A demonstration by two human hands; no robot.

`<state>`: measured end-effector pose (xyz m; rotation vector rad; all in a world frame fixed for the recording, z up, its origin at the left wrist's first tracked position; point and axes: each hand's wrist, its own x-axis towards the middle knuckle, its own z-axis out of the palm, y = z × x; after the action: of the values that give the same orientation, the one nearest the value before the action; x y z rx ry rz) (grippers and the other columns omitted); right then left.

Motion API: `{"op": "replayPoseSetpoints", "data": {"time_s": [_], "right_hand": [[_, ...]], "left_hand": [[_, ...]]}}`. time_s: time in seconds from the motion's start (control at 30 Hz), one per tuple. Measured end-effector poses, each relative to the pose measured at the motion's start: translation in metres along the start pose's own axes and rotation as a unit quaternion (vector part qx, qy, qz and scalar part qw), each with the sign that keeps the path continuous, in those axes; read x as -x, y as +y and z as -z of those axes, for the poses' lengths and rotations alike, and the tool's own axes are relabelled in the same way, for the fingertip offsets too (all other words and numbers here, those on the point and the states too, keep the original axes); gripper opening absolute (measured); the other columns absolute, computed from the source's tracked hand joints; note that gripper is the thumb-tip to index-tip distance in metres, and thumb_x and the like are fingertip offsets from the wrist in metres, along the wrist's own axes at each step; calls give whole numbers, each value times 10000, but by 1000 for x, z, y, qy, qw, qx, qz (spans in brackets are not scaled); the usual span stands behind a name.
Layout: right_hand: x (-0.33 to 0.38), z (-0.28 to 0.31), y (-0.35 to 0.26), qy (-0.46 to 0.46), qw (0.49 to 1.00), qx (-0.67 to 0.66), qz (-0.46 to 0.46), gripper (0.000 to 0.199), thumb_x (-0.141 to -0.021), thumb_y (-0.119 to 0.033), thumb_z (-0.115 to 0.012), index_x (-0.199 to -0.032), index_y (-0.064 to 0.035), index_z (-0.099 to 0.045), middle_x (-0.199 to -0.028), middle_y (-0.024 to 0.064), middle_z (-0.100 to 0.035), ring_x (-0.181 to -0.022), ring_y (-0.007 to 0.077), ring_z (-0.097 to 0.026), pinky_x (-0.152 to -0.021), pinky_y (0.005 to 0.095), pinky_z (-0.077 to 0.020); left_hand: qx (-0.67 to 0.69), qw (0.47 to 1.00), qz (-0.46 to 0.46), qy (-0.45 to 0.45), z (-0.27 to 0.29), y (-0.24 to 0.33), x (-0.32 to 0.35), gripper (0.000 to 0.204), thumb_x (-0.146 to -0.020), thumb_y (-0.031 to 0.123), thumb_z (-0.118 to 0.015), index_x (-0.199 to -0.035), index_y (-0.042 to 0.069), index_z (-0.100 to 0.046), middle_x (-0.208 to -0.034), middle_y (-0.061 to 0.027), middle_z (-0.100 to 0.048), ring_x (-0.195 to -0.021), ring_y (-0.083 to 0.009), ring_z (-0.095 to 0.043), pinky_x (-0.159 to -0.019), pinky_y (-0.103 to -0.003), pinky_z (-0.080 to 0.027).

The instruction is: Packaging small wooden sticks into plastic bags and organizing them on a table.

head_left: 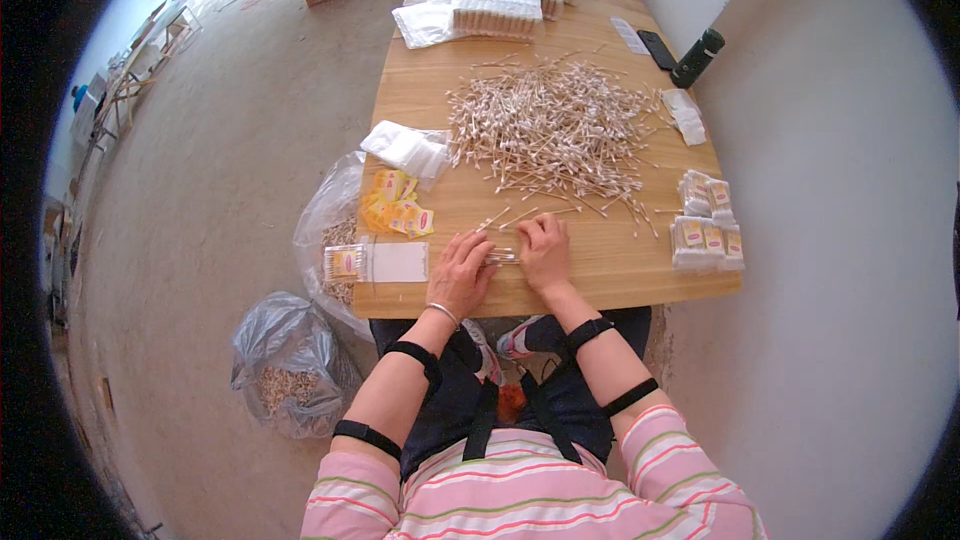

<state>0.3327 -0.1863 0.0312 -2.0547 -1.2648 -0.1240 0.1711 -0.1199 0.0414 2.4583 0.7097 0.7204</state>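
My left hand [461, 271] and my right hand [545, 249] rest side by side near the front edge of the wooden table [640, 275]. Between them they pinch a small bundle of cotton swabs [502, 256] lying flat on the wood. A large loose heap of cotton swabs [555, 128] spreads over the table just beyond my hands. A few stray swabs [510, 216] lie between the heap and my fingers.
Left of my hands lie a filled swab packet with a white card [380, 263], yellow labels [396, 204] and clear bags [408, 148]. Packed swab packets [707, 221] are stacked at right. A black bottle [697, 57], phone [656, 48], plastic sacks [285, 365] on the floor.
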Motion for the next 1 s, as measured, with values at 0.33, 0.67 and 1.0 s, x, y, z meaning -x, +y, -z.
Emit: {"op": "replayPoseSetpoints", "data": {"time_s": [0.33, 0.67, 1.0], "right_hand": [[9, 6, -10, -58, 997, -27, 38, 128, -760, -117, -640, -864, -178, -685, -971, 41, -561, -954, 271, -508, -793, 408, -425], [-17, 1, 25, 30, 999, 2, -38, 215, -781, -52, -584, -981, -74, -659, -987, 104, -556, -940, 299, -514, -850, 413, -410], [-8, 14, 7, -13, 1000, 23, -8, 218, -780, -67, -578, -976, -108, -665, -1054, 91, -539, -1008, 298, -497, -891, 407, -412]], "left_hand": [[-57, 998, 35, -2, 0, 2, -3, 558, -811, 225, -651, -1300, 51, -447, -1349, -149, -455, -1300, -310, -370, -1122, -432, -234], [-46, 999, 2, -22, 1, 3, -3, 425, -856, 222, -603, -1245, 78, -510, -1305, -103, -514, -1280, -284, -406, -1121, -440, -235], [-25, 1000, 0, -14, 3, 3, -2, 405, -838, 215, -611, -1218, 105, -527, -1261, -68, -549, -1257, -244, -438, -1114, -421, -254]]}}
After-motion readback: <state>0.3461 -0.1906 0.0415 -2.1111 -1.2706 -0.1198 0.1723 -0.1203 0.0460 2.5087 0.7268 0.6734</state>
